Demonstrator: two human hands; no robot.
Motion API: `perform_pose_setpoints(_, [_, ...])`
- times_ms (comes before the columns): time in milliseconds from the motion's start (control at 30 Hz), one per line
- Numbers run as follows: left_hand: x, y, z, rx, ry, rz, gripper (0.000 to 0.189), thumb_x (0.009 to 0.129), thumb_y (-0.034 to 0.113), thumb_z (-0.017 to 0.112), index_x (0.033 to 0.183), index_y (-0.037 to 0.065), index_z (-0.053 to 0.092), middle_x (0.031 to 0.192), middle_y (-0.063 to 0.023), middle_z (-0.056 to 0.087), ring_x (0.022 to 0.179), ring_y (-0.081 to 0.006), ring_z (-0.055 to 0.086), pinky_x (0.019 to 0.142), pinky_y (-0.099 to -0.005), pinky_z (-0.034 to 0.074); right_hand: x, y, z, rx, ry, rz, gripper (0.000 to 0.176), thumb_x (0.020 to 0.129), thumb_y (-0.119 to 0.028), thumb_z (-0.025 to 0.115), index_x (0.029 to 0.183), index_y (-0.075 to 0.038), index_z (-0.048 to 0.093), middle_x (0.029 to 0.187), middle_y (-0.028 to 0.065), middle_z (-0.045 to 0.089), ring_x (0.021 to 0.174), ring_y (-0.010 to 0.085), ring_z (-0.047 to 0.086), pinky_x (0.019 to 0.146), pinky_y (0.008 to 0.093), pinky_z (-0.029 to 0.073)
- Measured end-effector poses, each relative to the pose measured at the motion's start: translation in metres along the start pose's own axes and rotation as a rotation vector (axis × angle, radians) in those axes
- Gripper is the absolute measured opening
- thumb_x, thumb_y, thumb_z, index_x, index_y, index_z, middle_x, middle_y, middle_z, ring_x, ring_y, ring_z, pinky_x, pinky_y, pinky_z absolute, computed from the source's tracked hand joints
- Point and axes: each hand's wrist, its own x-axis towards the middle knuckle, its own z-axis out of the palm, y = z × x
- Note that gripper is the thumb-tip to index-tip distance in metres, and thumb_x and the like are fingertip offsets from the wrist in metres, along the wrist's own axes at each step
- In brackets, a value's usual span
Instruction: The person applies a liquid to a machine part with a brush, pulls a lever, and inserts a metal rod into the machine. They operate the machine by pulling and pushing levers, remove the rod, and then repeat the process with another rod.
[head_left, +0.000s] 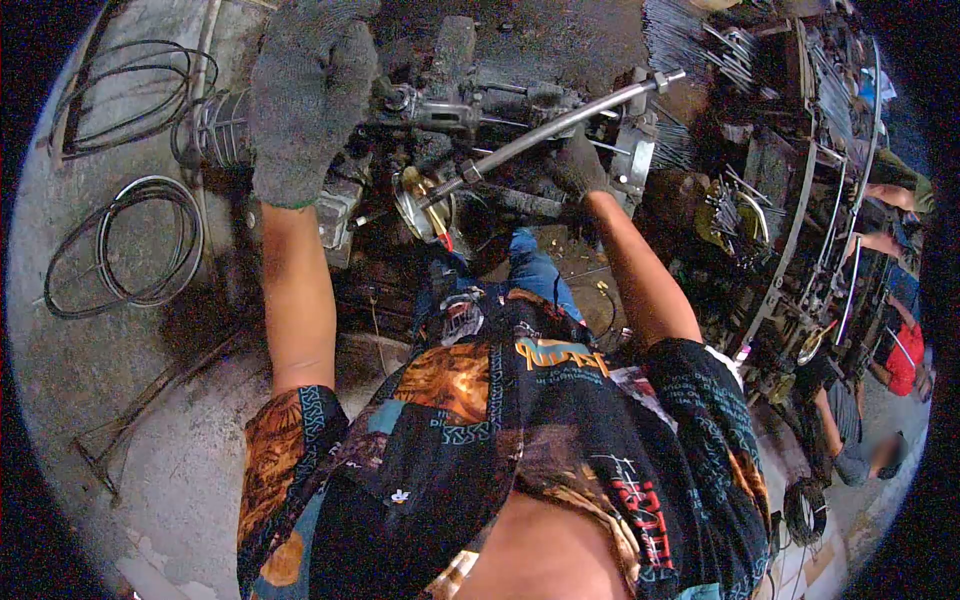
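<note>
My left hand (312, 105), in a dark grey knit glove, reaches forward over the left end of a greasy metal machine (435, 112). Its fingers blur into the dark top of the view, and what they touch is hidden. My right hand (577, 168), gloved too, is at the machine's right part, its fingers curled beneath a long steel rod (560, 122); what they grip is hidden. That rod slants across the machine, with a nut-like collar near each end. Close to its lower end is a round metal disc (412, 203) with a red-tipped piece.
Coiled black cable or wire (150, 240) lies on the floor at left. Bundles of thin metal rods (735, 215) rest at right, beside a long metal rack (790, 250). Other people, one in a red garment (905, 345), are at the far right.
</note>
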Motion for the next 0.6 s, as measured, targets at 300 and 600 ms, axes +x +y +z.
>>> perform_pose_setpoints(300, [0.000, 0.000, 0.002, 0.002, 0.011, -0.014, 0.016, 0.095, 0.013, 0.060, 0.108, 0.009, 0.069, 0.107, -0.0130, 0.070, 0.107, -0.0351, 0.065, 0.098, -0.0447, 0.051, 0.009, 0.031, 0.016, -0.051, -0.009, -0.109, 0.054, 0.098, -0.034, 0.059, 0.137, 0.002, 0.047, 0.125, 0.0295, 0.066, 0.116, 0.0478, 0.063, 0.098, 0.0508, 0.051])
perform_pose_setpoints(600, [0.005, 0.001, 0.007, -0.074, 0.099, 0.014, 0.014, 0.092, 0.005, 0.062, 0.103, 0.008, 0.070, 0.105, -0.0121, 0.071, 0.104, -0.0350, 0.066, 0.096, -0.0456, 0.052, 0.003, -0.001, 0.007, -0.006, -0.001, 0.050, 0.053, 0.095, -0.029, 0.065, 0.136, 0.000, 0.048, 0.124, 0.0289, 0.065, 0.115, 0.0445, 0.063, 0.097, 0.0485, 0.052])
